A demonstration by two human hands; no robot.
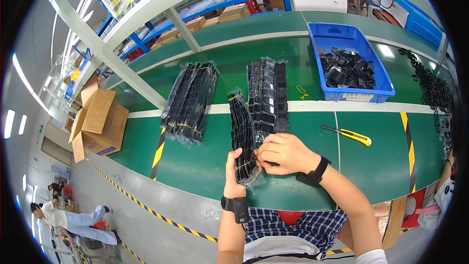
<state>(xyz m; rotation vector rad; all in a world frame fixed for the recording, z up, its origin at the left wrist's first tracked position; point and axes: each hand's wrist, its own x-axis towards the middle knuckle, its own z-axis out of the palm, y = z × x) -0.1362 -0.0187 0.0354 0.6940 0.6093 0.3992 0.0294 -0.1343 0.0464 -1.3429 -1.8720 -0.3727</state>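
My left hand (234,178) is wrapped round the lower end of a long bundle of black plastic parts (240,126) in clear film. A yellow rubber band circles the bundle's top. Another yellow rubber band (252,182) loops at its lower end and runs up to the fingertips of my right hand (286,154), which are pinched on it against the bundle's side; the fingers partly hide the pinch. Just beyond lie more film-wrapped strips of black parts (268,95), side by side. To their left rests a larger banded stack of wrapped bundles (189,100).
A blue bin (383,76) of loose black parts stands at the back right. Loose yellow rubber bands (303,92) and a yellow utility knife (355,137), blade out, lie on the green bench. Black chain-like parts (430,85) are far right. An open cardboard box (102,122) stands left, near a metal frame post (112,58).
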